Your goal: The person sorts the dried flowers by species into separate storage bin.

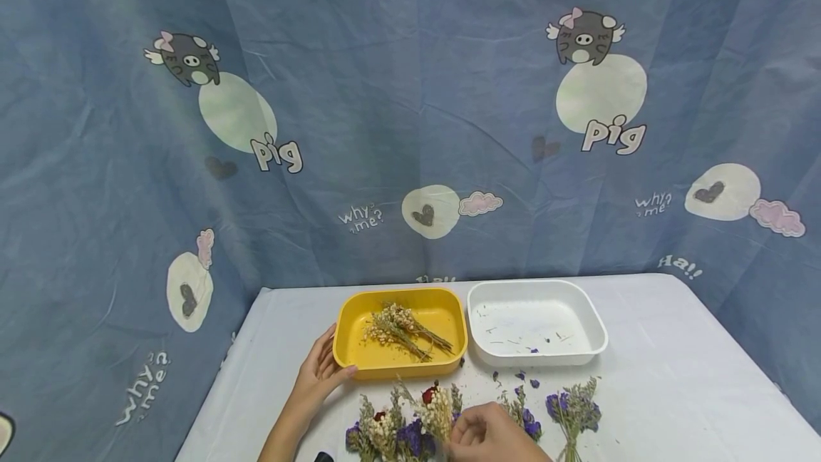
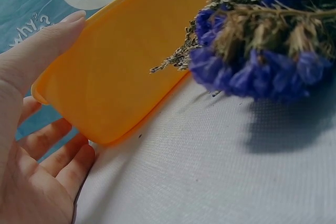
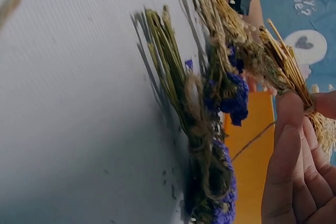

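My left hand (image 1: 313, 378) holds the near left corner of a yellow plastic tray (image 1: 410, 372), its thumb against the front and its fingers around the side. Inside that tray lie small bunches of cream dried flowers (image 1: 394, 325). Over the front of the table, my right hand (image 1: 485, 436) pinches the tied stems of a cream dried flower bunch (image 1: 439, 411) with a red bloom at its top. In the right wrist view, thumb and fingertips meet at the binding of this bunch (image 3: 290, 64). Purple dried flower bunches (image 2: 262, 72) lie close by.
A white tray (image 1: 545, 360) with loose bits in it stands right of the yellow one. Several mixed bunches line the front of the table, one (image 1: 573, 408) at the right. Fallen purple petals (image 1: 521, 375) dot the white cloth. A blue printed curtain (image 1: 410, 113) hangs behind.
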{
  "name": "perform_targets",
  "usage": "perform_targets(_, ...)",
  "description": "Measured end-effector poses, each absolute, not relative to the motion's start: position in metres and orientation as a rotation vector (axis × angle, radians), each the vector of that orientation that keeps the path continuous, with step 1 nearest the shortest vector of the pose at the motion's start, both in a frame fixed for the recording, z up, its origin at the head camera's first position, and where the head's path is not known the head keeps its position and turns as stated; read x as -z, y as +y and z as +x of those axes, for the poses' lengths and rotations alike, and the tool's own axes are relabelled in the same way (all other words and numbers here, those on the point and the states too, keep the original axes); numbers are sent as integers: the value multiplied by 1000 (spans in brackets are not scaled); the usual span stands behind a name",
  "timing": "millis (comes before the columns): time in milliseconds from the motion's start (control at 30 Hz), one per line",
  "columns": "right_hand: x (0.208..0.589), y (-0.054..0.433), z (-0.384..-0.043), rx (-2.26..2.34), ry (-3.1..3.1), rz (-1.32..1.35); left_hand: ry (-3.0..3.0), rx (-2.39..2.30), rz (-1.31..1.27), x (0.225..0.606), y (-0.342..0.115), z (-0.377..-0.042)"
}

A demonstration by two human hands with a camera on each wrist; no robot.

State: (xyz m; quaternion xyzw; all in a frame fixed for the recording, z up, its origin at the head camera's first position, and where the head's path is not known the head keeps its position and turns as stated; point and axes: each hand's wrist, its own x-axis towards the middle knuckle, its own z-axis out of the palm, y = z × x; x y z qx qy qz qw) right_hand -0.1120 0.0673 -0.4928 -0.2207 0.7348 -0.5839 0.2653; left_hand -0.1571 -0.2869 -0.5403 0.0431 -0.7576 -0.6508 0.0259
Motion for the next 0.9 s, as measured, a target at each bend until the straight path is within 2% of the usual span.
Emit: perform_targets(900, 457, 75, -157, 1442, 2431, -757, -2343, 2003, 141, 540, -286, -158)
